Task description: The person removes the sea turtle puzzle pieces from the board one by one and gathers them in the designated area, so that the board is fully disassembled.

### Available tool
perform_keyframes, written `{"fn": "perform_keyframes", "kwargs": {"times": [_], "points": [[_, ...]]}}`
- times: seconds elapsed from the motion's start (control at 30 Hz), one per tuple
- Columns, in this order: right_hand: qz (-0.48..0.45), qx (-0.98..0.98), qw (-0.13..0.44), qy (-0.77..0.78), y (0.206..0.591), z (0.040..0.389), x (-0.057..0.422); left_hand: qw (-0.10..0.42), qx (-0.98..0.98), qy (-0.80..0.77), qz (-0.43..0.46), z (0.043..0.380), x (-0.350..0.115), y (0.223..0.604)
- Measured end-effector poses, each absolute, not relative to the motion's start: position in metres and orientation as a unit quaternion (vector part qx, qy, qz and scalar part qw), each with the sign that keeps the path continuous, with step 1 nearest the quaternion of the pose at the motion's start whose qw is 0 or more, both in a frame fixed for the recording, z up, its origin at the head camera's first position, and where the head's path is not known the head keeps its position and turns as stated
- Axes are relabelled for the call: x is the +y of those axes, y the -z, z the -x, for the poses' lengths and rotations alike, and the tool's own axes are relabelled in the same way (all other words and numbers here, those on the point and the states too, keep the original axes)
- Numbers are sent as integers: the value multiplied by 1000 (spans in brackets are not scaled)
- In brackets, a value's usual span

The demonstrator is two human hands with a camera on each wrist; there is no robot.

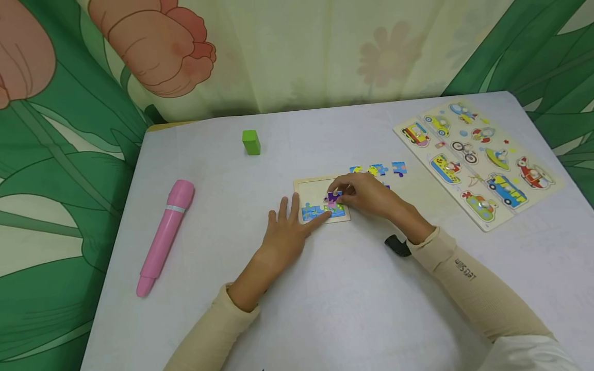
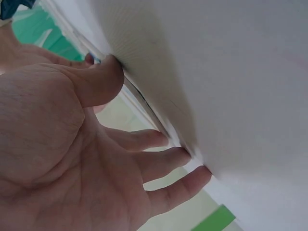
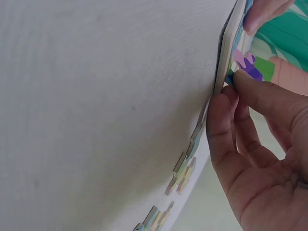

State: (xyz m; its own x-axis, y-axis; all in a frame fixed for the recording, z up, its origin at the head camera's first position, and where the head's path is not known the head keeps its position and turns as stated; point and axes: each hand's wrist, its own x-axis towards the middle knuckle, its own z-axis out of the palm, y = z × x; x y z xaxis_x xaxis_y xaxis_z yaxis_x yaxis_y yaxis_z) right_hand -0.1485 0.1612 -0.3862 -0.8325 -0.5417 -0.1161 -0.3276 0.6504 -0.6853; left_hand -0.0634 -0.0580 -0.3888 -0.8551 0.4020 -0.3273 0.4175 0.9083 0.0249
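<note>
A small wooden jigsaw tray (image 1: pixel 308 190) lies mid-table, its lower part filled with blue puzzle pieces (image 1: pixel 312 212) and pink and green ones beside them. My right hand (image 1: pixel 368 195) reaches over the tray's right side and pinches a purple puzzle piece (image 1: pixel 332 197) between thumb and fingers, above the pink part. The right wrist view shows the purple piece (image 3: pixel 251 69) by the thumb tip. My left hand (image 1: pixel 286 238) is spread with straight fingers at the tray's lower left, its thumb touching the bottom row. Fingers partly hide the pieces near the tray's right edge.
Several loose puzzle pieces (image 1: pixel 399 167) lie behind the right hand. A wooden vehicle peg board (image 1: pixel 473 159) occupies the right side. A green block (image 1: pixel 251 142) stands at the back, a pink microphone-shaped toy (image 1: pixel 167 234) lies left, and a black object (image 1: pixel 397 246) sits by the right wrist.
</note>
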Motion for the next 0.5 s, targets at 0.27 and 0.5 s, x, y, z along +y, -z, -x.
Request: {"fn": "perform_keyframes", "kwargs": {"times": [0.27, 0.5], "points": [[255, 890, 157, 343, 386, 150, 162, 168, 962, 34, -211, 61, -55, 386], [280, 876, 159, 359, 387, 149, 166, 154, 964, 51, -213, 61, -55, 389]]}}
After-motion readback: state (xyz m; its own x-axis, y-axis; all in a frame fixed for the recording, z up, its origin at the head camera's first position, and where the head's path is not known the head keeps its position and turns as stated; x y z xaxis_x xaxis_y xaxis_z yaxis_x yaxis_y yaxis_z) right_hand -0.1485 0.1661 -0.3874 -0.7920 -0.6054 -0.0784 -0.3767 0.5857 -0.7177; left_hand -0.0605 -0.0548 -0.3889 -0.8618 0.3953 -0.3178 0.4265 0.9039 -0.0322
